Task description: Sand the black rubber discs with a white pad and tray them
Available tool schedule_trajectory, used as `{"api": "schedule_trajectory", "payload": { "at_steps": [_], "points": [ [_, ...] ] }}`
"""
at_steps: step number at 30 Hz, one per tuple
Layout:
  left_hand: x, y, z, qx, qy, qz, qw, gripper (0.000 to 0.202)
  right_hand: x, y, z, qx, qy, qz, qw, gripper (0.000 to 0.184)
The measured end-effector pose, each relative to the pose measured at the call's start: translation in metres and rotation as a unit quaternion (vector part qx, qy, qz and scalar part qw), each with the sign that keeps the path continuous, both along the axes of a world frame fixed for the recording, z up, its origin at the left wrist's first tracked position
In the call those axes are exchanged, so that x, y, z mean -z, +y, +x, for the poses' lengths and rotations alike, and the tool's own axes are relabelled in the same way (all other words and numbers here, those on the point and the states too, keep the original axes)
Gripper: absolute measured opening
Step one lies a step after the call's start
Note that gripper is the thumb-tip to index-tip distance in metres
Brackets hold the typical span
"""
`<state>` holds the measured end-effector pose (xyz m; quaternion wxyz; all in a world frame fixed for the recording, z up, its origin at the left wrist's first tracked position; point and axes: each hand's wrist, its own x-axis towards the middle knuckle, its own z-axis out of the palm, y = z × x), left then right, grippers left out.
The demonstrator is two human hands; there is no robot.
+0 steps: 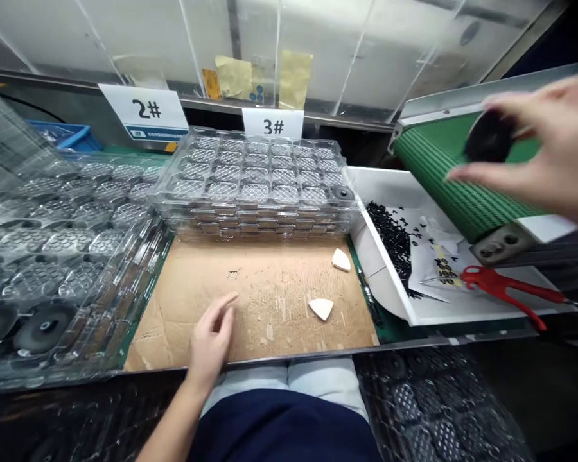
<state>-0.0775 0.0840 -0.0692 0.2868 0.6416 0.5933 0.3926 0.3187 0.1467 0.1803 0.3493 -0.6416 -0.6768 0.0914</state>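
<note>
One black disc (pixel 489 136) is being pinched at its rim by the right hand (pixel 553 141), high at the right of the view, with the fingers and thumb closed on the edge and most of one face left uncovered. This edge pinch is judged sound: the face is being kept largely free of skin, and the grip is best kept even around the rim. The disc is appearing matte and round, though fine surface detail is being lost to shadow.

Directly behind the grip, a green ribbed conveyor belt (pixel 457 173) is running up at a slant in a pale frame. Below the grip, a white tray (pixel 380 282) is holding a loose heap of small black parts (pixel 390 240) beside crumpled white paper, and red-handled scissors (pixel 501 285) are lying across the tray's near side.

Left of the grip, a stack of clear blister trays (pixel 255 179) with textured pockets is sitting in front of a "3#" card (pixel 272 123). Farther left, more clear trays (pixel 62 240) are holding black discs (pixel 43 327). The left hand (pixel 212 343) is being held empty, fingers spread apart, over a scuffed cardboard sheet (pixel 250 308); contact with the sheet cannot be told. Two white rounded-triangular pieces (pixel 320 308) are lying on the cardboard to its right.
</note>
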Motion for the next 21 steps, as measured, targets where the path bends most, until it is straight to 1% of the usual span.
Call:
{"api": "schedule_trajectory", "payload": {
  "at_steps": [1, 2, 3, 4, 5, 6, 7, 8, 9, 11, 13, 14, 16, 18, 19, 21],
  "points": [
    [-0.008, -0.010, 0.009, 0.009, -0.022, -0.017, 1.000, 0.033, 0.022, -0.020, -0.028, -0.063, -0.075, 0.011, 0.995, 0.076],
    [-0.016, -0.020, 0.018, 0.030, -0.056, -0.040, 0.997, 0.033, 0.046, -0.041, -0.056, -0.142, -0.105, -0.007, 0.984, 0.076],
    [-0.023, -0.028, 0.027, 0.078, -0.156, -0.086, 0.981, 0.037, 0.073, -0.061, -0.080, -0.206, -0.101, -0.051, 0.972, 0.078],
    [-0.030, -0.035, 0.034, 0.122, -0.238, -0.116, 0.957, 0.044, 0.100, -0.080, -0.102, -0.261, -0.073, -0.097, 0.958, 0.082],
    [-0.035, -0.040, 0.040, 0.161, -0.297, -0.149, 0.929, 0.053, 0.125, -0.097, -0.119, -0.290, -0.043, -0.148, 0.944, 0.084],
    [-0.038, -0.043, 0.044, 0.197, -0.345, -0.188, 0.898, 0.063, 0.147, -0.112, -0.133, -0.291, -0.008, -0.181, 0.939, 0.083],
    [-0.039, -0.045, 0.047, 0.227, -0.373, -0.228, 0.870, 0.070, 0.166, -0.125, -0.144, -0.279, 0.036, -0.191, 0.940, 0.082],
    [-0.039, -0.047, 0.048, 0.249, -0.391, -0.270, 0.844, 0.075, 0.182, -0.135, -0.152, -0.261, 0.078, -0.190, 0.943, 0.082],
    [-0.038, -0.048, 0.048, 0.262, -0.407, -0.310, 0.818, 0.077, 0.194, -0.143, -0.158, -0.237, 0.115, -0.183, 0.947, 0.080],
    [-0.033, -0.051, 0.048, 0.254, -0.442, -0.369, 0.777, 0.079, 0.207, -0.153, -0.169, -0.194, 0.160, -0.162, 0.954, 0.078],
    [-0.029, -0.055, 0.049, 0.208, -0.475, -0.395, 0.759, 0.079, 0.212, -0.158, -0.179, -0.168, 0.170, -0.147, 0.960, 0.075],
    [-0.029, -0.057, 0.050, 0.181, -0.488, -0.398, 0.755, 0.078, 0.212, -0.158, -0.183, -0.162, 0.171, -0.142, 0.961, 0.074],
    [-0.030, -0.059, 0.053, 0.130, -0.506, -0.391, 0.758, 0.071, 0.210, -0.155, -0.187, -0.168, 0.166, -0.142, 0.961, 0.075],
    [-0.034, -0.059, 0.053, 0.090, -0.515, -0.381, 0.763, 0.063, 0.210, -0.148, -0.183, -0.170, 0.153, -0.154, 0.961, 0.072],
    [-0.036, -0.058, 0.053, 0.071, -0.519, -0.378, 0.763, 0.059, 0.211, -0.142, -0.178, -0.152, 0.144, -0.157, 0.965, 0.065],
    [-0.039, -0.056, 0.048, 0.037, -0.529, -0.382, 0.757, 0.053, 0.219, -0.129, -0.162, -0.076, 0.128, -0.155, 0.977, 0.049]
  ]
}}
